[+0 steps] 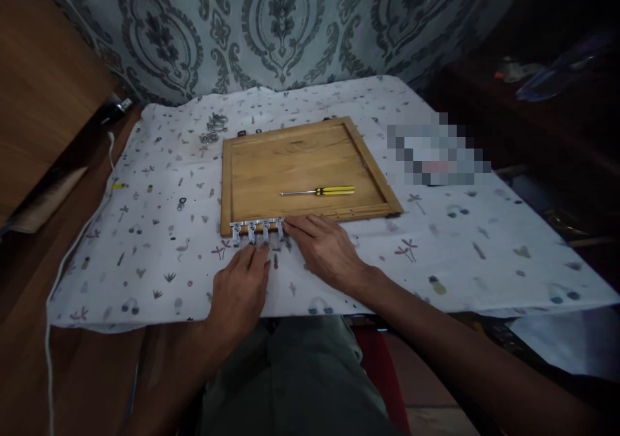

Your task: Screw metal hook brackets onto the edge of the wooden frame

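Several metal hinges stand side by side along the near left edge of a framed wooden panel. My left hand is at the lower ends of the middle hinges, its fingers close together and partly bent; whether it grips one is unclear. Beside the rightmost hinge lies my right hand, fingers together, their tips touching that hinge at the panel's edge. A screwdriver with a yellow and black handle rests on the panel, its shaft pointing left.
A pile of metal hardware sits behind the panel's left corner on the patterned tablecloth. A pixelated item lies to the right. A white cable runs down the left side.
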Tool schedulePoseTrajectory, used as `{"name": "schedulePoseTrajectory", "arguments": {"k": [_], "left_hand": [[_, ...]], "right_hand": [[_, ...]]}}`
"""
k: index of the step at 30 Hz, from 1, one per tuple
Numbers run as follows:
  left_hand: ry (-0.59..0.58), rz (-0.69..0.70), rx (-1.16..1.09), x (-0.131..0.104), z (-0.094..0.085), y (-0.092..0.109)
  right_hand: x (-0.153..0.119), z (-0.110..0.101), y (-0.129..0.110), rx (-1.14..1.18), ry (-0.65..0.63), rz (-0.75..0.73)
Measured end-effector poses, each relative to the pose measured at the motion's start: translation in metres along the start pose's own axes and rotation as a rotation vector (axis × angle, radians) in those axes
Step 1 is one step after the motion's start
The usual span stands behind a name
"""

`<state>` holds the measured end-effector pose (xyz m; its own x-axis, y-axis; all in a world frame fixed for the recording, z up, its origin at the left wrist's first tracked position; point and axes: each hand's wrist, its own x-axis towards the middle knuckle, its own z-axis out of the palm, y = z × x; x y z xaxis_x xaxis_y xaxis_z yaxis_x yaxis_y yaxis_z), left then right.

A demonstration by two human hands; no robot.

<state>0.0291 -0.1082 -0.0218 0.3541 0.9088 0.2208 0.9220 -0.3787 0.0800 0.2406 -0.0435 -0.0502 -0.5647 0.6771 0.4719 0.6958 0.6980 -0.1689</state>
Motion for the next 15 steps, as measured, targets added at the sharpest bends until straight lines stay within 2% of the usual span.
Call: {"name": "schedulePoseTrajectory", "arguments": {"k": [10, 12, 15], "left_hand": [[-0.141, 0.055, 0.14, 0.0021, -0.0049, 0.0084], [-0.145, 0.063, 0.158, 0.0017, -0.004, 0.0098], [-0.089, 0.097, 0.164, 0.0013, -0.0029, 0.0095]], "right_hand": [[0.0022, -0.0024, -0.0014, -0.01, -0.006, -0.01], [0.002, -0.0023, -0.0013, 0.008, -0.011, -0.001], [0.0015, -0.0015, -0.0007, -0.006, 0.01, -0.013]]}}
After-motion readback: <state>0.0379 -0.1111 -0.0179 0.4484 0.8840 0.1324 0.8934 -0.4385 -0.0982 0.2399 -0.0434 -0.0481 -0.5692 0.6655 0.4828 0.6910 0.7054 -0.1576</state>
